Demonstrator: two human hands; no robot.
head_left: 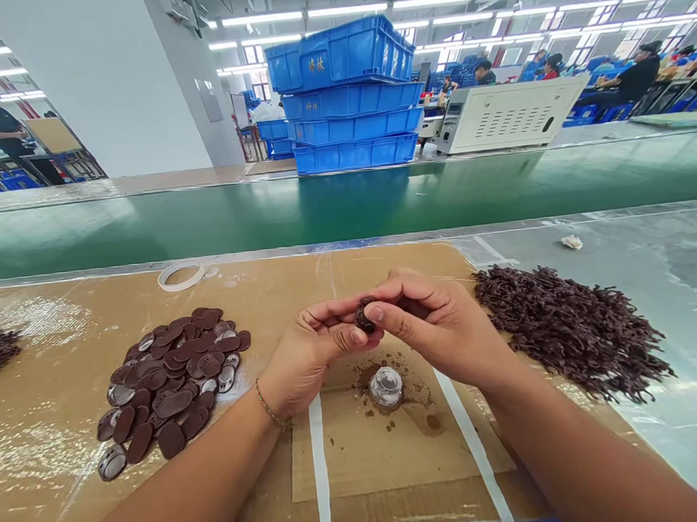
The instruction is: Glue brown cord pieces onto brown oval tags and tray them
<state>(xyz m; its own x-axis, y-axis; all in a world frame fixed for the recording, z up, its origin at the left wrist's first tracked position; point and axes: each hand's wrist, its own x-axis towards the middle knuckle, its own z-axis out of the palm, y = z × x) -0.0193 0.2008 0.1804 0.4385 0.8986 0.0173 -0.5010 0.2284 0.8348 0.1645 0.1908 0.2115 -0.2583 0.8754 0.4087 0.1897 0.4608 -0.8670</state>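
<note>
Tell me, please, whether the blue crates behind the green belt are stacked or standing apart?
Stacked. The blue crates sit one on top of another in a single pile beyond the green belt, the topmost slightly tilted.

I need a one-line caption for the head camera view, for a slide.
Both hands, left hand and right hand, pinch a small brown piece above a clear round cap, between brown oval pieces and brown strips.

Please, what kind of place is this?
Most likely a factory assembly line. A green conveyor belt runs past the bench, stacked blue crates stand behind it, and both hands hold one small brown piece beside a pile of oval brown pieces.
</note>
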